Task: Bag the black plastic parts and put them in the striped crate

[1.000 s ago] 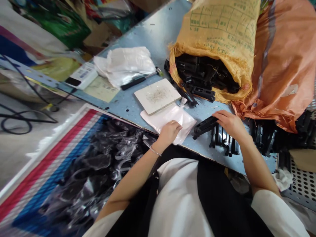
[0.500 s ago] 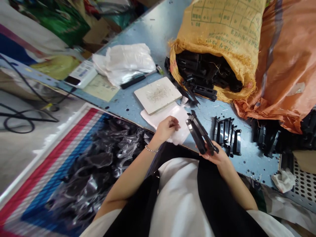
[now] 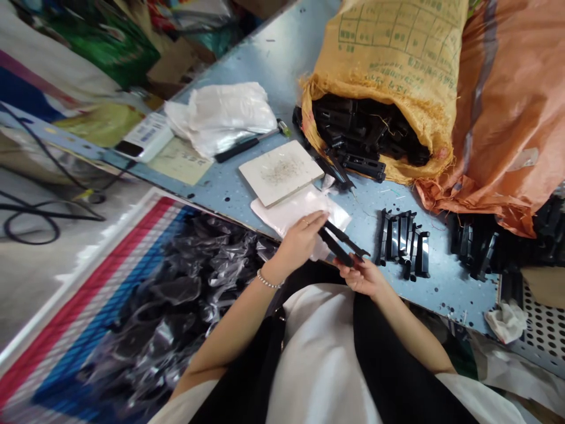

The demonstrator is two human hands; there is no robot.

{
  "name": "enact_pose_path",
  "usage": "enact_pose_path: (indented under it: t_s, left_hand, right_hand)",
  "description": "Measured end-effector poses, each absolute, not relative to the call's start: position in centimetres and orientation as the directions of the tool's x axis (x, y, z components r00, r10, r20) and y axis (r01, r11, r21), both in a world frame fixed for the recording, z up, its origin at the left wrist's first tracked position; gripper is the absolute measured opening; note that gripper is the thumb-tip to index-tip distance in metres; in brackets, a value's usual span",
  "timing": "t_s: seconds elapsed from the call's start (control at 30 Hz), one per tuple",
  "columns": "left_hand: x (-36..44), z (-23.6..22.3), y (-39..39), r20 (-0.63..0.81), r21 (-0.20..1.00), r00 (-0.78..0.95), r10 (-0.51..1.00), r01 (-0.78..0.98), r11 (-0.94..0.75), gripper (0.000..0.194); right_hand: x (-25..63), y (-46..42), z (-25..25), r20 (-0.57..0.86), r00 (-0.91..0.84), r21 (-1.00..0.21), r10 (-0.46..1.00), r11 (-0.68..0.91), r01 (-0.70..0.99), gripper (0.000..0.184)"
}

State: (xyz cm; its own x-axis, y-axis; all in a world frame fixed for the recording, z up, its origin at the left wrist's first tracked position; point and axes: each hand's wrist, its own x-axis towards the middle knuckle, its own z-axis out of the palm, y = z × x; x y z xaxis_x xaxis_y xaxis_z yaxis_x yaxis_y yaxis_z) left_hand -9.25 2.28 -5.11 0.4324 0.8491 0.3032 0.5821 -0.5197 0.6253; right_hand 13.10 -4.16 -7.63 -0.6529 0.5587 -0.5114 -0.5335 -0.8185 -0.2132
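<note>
My right hand (image 3: 362,277) grips the near ends of two long, narrow black plastic parts (image 3: 336,246), which lie side by side with a gap between them. At their far ends, my left hand (image 3: 304,240) closes its fingers on them; a ring and a beaded bracelet show on it. Under the left hand lies a stack of clear plastic bags (image 3: 282,219), with a speckled white slab (image 3: 281,171) resting on its far part. To the right of my right hand, several similar black parts (image 3: 402,238) are lined up on the blue table (image 3: 445,294).
A yellow woven sack (image 3: 397,53) lies open with black parts inside, beside an orange sack (image 3: 507,118). Further left are a white plastic bundle (image 3: 229,112), a black-handled tool (image 3: 237,149) and a white device (image 3: 148,136). Bagged black items fill a striped container (image 3: 95,294) below.
My right hand has brought the two black parts left and turned them flatter. My left hand has moved slightly right and taken hold of their far ends.
</note>
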Motion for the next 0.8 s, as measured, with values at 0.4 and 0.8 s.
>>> enact_pose_path:
  t_s: [0.4, 0.8]
  left_hand:
    - [-8.9, -5.6, -1.0, 0.455, 0.609, 0.294, 0.840, 0.585, -0.535, 0.062]
    - [-10.6, -0.3, -4.8, 0.288, 0.589, 0.623, 0.727, 0.483, -0.648, 0.055]
  right_hand:
    - [12.3, -5.5, -7.3, -0.370, -0.646, -0.287, 0.668, -0.744, -0.604, 0.035]
    - [11.1, -5.2, -2.1, -0.207, -0.431, -0.960, 0.878, -0.096, 0.265, 0.029]
